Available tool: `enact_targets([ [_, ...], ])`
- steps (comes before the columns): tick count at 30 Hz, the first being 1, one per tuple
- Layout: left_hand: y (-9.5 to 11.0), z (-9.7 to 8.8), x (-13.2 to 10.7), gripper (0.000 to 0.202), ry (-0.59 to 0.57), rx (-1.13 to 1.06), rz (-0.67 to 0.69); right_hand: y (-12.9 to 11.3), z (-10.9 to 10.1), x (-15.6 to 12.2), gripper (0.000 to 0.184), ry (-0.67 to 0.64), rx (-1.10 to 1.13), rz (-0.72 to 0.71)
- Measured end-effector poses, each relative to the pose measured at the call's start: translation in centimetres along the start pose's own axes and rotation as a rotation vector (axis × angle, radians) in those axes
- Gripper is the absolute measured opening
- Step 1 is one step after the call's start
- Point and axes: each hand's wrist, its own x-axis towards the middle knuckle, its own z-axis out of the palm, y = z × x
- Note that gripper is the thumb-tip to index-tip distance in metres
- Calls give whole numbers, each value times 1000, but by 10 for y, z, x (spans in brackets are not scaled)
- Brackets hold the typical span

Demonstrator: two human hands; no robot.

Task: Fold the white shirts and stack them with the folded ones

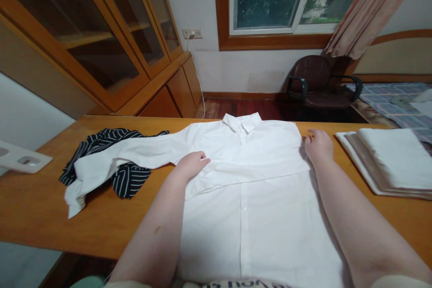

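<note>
A white button-up shirt [216,229] lies front up on the wooden table, its collar at the far edge. One sleeve [256,172] is folded flat across the chest; the other stretches out to the left over a black striped cloth [130,180]. My left hand [193,164] is closed on the end of the folded sleeve, thumb on top. Beside the shirt's right shoulder edge is my right hand [319,146], its fingers loosely bent and apart. It is at the sleeve fold, and whether it touches the fabric is hard to see.
A stack of folded white cloth [394,162] sits on the table [162,189] at the right. A white plastic piece [25,157] juts in from the left. Beyond the table are a glass-door cabinet [141,72], an office chair [320,81] and a bed [401,103].
</note>
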Motion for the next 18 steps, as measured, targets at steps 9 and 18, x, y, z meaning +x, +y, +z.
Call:
enact_targets([
  [9, -1, 2, 4, 30, 2, 24, -3, -45, 20, -24, 56, -460, -40, -443],
  [18, -1, 3, 4, 30, 4, 8, 8, -31, 35, 7, 74, -460, -147, -160],
])
